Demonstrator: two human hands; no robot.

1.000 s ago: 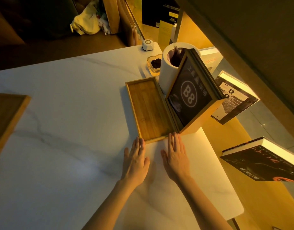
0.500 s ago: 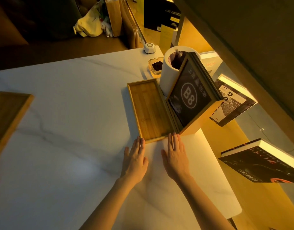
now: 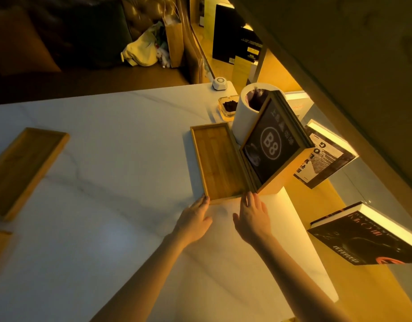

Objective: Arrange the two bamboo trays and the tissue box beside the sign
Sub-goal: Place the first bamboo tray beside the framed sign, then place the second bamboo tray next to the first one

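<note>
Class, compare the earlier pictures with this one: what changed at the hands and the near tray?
Little moved. The left hand turned slightly, fingers at the corner of the rectangular bamboo tray. The right hand stays flat at its near edge. The tray stays against the black B8 sign; the second bamboo tray stays far left.

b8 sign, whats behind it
Behind the dark framed B8 sign stands a white cylindrical container, with something dark at its open top. The sign covers its right side; its contents cannot be identified.
</note>
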